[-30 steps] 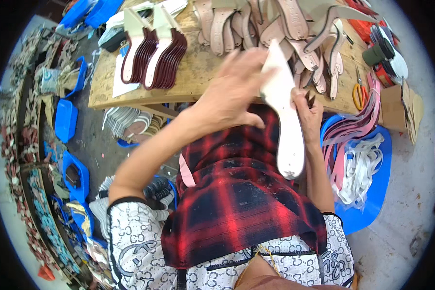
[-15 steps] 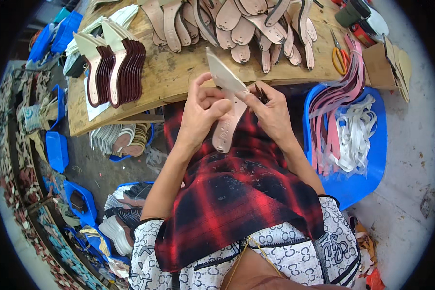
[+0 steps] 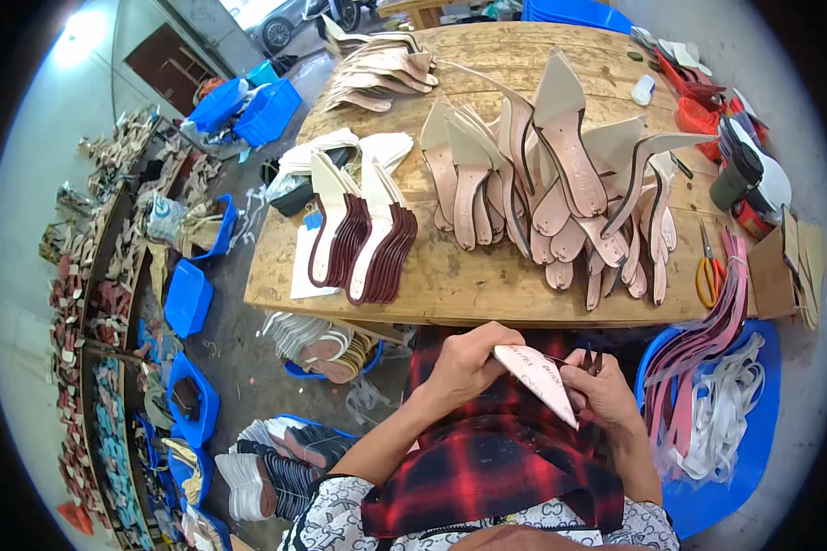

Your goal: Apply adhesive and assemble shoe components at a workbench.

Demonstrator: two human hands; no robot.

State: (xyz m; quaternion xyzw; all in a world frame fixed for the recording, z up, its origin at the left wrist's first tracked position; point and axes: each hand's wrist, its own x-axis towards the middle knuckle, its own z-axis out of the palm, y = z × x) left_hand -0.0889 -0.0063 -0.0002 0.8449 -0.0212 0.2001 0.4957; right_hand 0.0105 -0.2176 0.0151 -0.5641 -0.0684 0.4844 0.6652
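My left hand (image 3: 469, 369) is closed on a pale, pointed shoe insole (image 3: 540, 384) above my lap, gripping it at one end. The insole is tilted, its point toward the lower right, with marks on the face that shows. My right hand (image 3: 608, 393) is closed at the insole's right edge, thumb and finger against it. A small dark two-pronged tool (image 3: 593, 362) like snips sticks up from my right fingers; its lower part is hidden in the palm. A red and black checked apron (image 3: 487, 459) lies beneath both hands.
On the wooden table (image 3: 487, 298) lie a heap of beige insoles (image 3: 579, 174), two rows of maroon-edged insoles (image 3: 377, 243) and orange-handled scissors (image 3: 708, 275). Right of me, a blue tub (image 3: 753, 459) holds pink and white strips (image 3: 721, 413). Blue bins (image 3: 191, 395) stand at left.
The view has tilted up and shows more of the table. The insole has been turned from upright to slanting, its point now at the lower right. Both hands remain on it.
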